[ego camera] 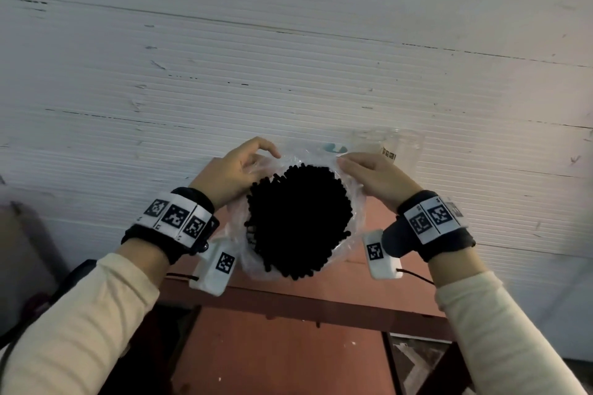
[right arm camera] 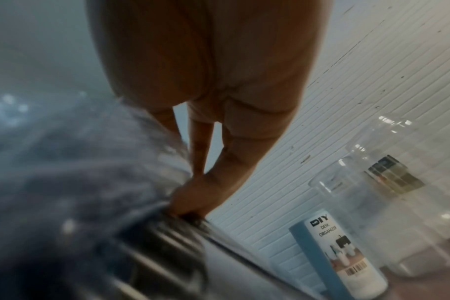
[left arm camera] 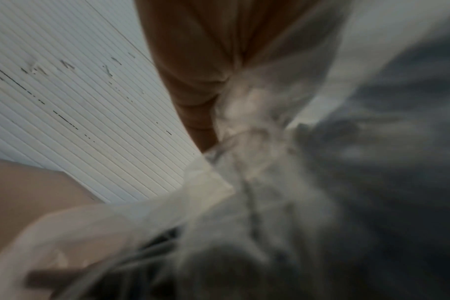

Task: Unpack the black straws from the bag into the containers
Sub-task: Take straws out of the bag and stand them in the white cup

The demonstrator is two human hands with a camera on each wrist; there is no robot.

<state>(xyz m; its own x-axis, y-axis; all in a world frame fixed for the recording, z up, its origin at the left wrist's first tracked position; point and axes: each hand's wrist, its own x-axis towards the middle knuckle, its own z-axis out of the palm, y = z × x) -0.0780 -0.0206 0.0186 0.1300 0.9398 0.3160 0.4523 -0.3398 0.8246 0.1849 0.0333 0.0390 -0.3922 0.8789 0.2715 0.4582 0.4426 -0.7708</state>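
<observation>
Left of centre in the head view: left hand (ego camera: 236,170) with its grip pinching the clear plastic bag (ego camera: 288,163) at the mouth's left edge, fingers curled into the film. Same thing in the left wrist view, though mostly blur and crumpled plastic there.

Dead centre: black straws (ego camera: 300,221), one fat bundle seen end-on, inside the bag, sitting over the reddish worktop (ego camera: 288,346). None in a container yet, so looks like the very start, just opening up.

Right of centre: right hand (ego camera: 372,176), grip pinching the opposite edge of the mouth. Fingertips (right arm camera: 190,205) clearly nipped onto the film in the right wrist view.

Upper right of the bundle: clear containers (right arm camera: 388,205) standing just behind the bag, plus a blue-and-white label card (right arm camera: 339,253) reading "DIY desk organizer" beside them.

Tips for doing this bit well, imo:
- Pull both edges apart evenly, then roll the film down round the bundle instead of yanking.
- Keep the bundle upright, otherwise straws fanning out and rolling off the worktop, probably.
- Take out a handful small enough for one container mouth.
- Watch the containers, light-looking and easy to knock over.
</observation>
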